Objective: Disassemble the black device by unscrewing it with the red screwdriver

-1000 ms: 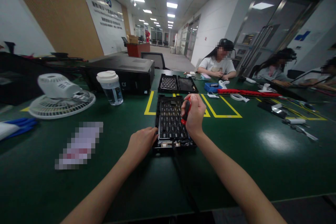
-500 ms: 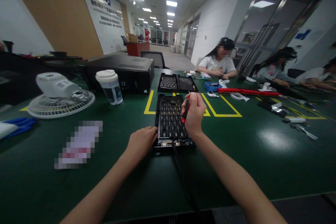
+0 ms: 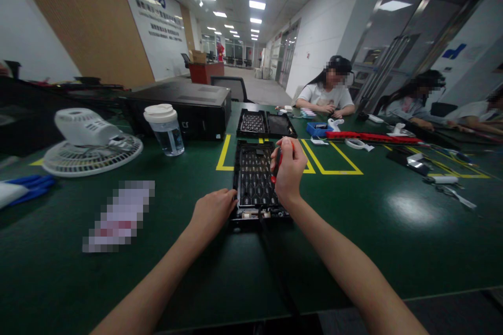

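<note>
A black device [image 3: 257, 175] with a grid-patterned panel lies on the green table, a black cable running from its near end. My left hand [image 3: 214, 209] grips the device's left edge near its front corner, fingers together. Over its right edge, my right hand [image 3: 290, 170] is wrapped round a red and black screwdriver-like tool [image 3: 278, 165]. The tool's tip is too small to make out. Beyond the device stands an opened black case [image 3: 252, 122] with a similar grid and a dark flat half beside it.
At the left are a white fan [image 3: 92, 141], a cup with a white lid [image 3: 165, 131] and a black box [image 3: 184, 107]. A blue tray [image 3: 317, 129], a red strip [image 3: 373, 137] and cables lie to the right. Several people sit across the table and at the right.
My right hand has shifted very slightly left, still round the tool. My left hand and the device look unchanged.
</note>
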The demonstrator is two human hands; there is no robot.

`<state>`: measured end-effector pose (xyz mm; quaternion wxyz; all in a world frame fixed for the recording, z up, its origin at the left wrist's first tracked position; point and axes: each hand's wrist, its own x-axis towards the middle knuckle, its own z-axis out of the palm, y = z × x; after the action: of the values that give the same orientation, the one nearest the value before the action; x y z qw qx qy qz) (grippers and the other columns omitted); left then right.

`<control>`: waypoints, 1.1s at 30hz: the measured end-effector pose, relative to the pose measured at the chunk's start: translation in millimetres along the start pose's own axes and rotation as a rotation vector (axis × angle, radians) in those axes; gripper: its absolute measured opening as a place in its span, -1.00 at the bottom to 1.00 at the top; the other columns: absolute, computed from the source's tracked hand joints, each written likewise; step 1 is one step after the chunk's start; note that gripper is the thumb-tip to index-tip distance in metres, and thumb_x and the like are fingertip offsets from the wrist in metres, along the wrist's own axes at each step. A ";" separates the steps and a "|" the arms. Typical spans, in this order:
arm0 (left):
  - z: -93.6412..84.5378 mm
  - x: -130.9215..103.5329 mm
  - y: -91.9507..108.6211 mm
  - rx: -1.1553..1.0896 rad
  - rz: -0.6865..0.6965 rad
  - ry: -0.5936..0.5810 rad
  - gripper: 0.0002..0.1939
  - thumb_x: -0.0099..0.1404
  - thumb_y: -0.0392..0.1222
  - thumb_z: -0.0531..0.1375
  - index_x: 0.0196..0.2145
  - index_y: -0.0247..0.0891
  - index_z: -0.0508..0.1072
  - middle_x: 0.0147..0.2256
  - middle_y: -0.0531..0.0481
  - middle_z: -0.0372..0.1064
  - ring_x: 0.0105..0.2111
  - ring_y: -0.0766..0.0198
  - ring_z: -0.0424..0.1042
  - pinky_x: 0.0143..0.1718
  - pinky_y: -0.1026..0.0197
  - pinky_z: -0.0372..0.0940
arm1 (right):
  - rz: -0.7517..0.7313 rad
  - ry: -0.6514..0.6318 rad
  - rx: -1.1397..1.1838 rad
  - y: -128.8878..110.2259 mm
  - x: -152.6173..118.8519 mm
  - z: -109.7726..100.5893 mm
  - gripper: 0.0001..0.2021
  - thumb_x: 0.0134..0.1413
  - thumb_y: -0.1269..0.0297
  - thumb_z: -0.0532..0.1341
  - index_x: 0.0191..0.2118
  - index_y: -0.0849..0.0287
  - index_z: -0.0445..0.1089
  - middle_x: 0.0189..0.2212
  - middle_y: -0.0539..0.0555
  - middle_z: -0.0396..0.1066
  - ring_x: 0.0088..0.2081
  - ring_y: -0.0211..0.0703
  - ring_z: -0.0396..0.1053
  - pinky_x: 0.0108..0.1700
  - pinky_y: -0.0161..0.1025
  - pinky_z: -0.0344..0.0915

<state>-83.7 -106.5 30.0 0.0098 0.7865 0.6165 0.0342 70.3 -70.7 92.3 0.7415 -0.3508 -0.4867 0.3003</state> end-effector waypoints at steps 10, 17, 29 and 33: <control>3.0 -0.4 -2.2 0.004 0.029 0.046 -0.70 0.29 -0.08 -0.05 -0.09 -0.10 0.34 -0.23 -0.03 0.39 -0.31 0.22 0.40 -0.39 0.26 0.24 | 0.014 0.007 0.001 -0.3 -2.0 6.3 -0.79 0.07 0.10 0.06 -0.41 0.13 0.23 -0.64 -0.12 0.12 -0.70 -0.46 0.05 -0.70 -0.46 0.02; 2.3 -0.2 -2.1 0.004 0.027 0.040 -0.69 0.29 -0.08 -0.06 -0.09 -0.11 0.34 -0.22 -0.03 0.39 -0.30 0.21 0.40 -0.39 0.26 0.24 | 0.006 -0.020 -0.002 1.7 -2.3 6.4 -0.79 0.07 0.10 0.07 -0.40 0.13 0.24 -0.63 -0.12 0.13 -0.69 -0.46 0.06 -0.69 -0.45 0.01; 3.5 0.1 -5.2 -0.017 0.054 0.066 -0.72 0.29 -0.09 -0.05 -0.12 -0.12 0.34 -0.27 0.00 0.39 -0.35 0.24 0.40 -0.42 0.27 0.22 | 0.115 -0.163 0.215 4.0 2.9 -6.9 -0.61 0.17 0.02 -0.12 -0.38 0.18 0.28 -0.61 -0.07 0.22 -0.67 -0.42 0.16 -0.65 -0.44 0.08; 3.2 -0.3 -5.5 -0.019 0.062 0.065 -0.72 0.29 -0.09 -0.04 -0.12 -0.13 0.35 -0.28 -0.01 0.39 -0.34 0.24 0.40 -0.40 0.28 0.22 | 0.209 -0.320 0.331 4.4 11.3 -18.8 -0.67 0.17 0.06 -0.08 -0.34 0.18 0.28 -0.55 -0.05 0.27 -0.63 -0.39 0.22 -0.58 -0.41 0.15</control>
<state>-88.9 -105.4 26.5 -0.0040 0.8036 0.5915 0.0659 91.3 -63.6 89.3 0.6675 -0.2210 -0.5031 0.5025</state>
